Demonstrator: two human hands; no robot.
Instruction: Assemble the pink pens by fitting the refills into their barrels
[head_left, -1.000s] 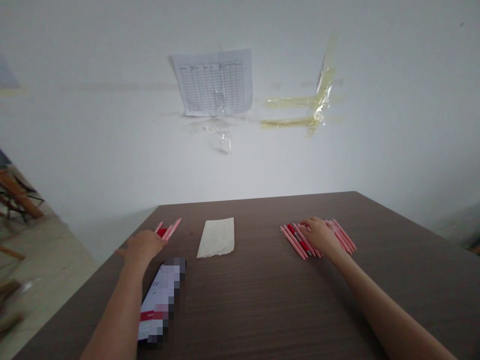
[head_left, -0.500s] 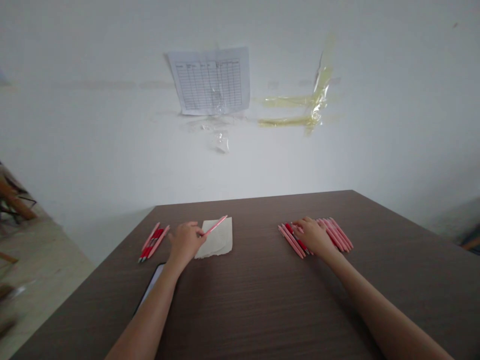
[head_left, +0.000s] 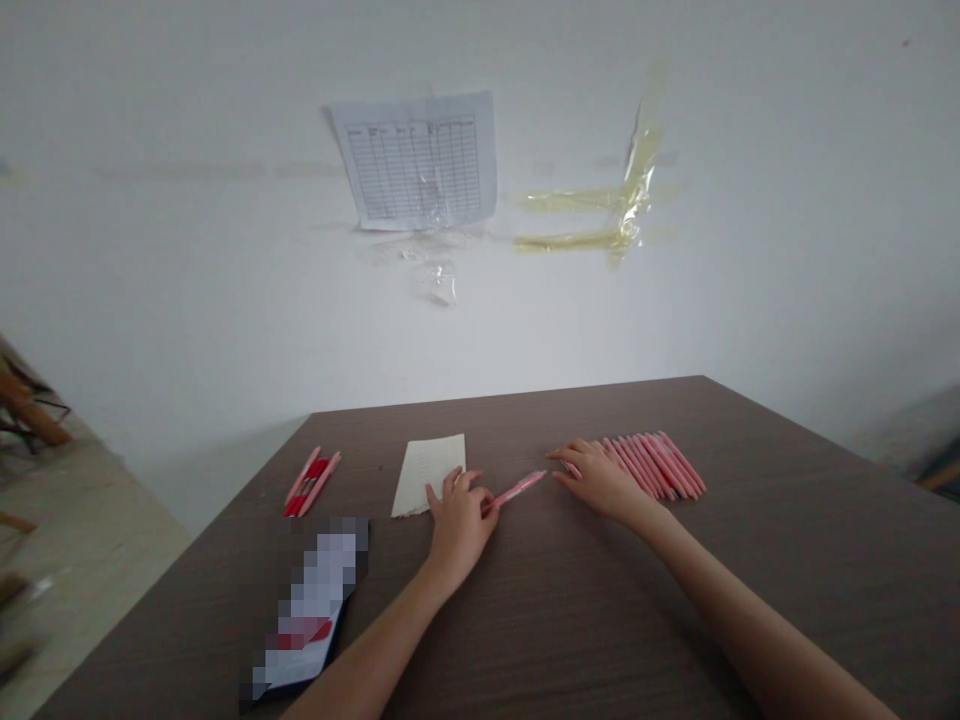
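Note:
My left hand (head_left: 459,520) is closed on a pink pen (head_left: 519,489), holding it low over the brown table (head_left: 570,620) with its tip pointing right. It sits just right of a cream slip of paper (head_left: 430,474). My right hand (head_left: 596,477) lies flat with fingers spread at the left end of a row of several pink pens (head_left: 656,465), its fingertips close to the held pen's tip.
A small bunch of pink and red pens (head_left: 310,481) lies at the table's far left. A flat packet with a blurred label (head_left: 309,606) rests near the front left edge. A printed table sheet (head_left: 416,160) and yellowed tape (head_left: 611,210) are stuck on the white wall.
My left hand carried one pink pen from the left bunch rightward past the paper slip towards my right hand. My right hand slid a little left, off the row of pens.

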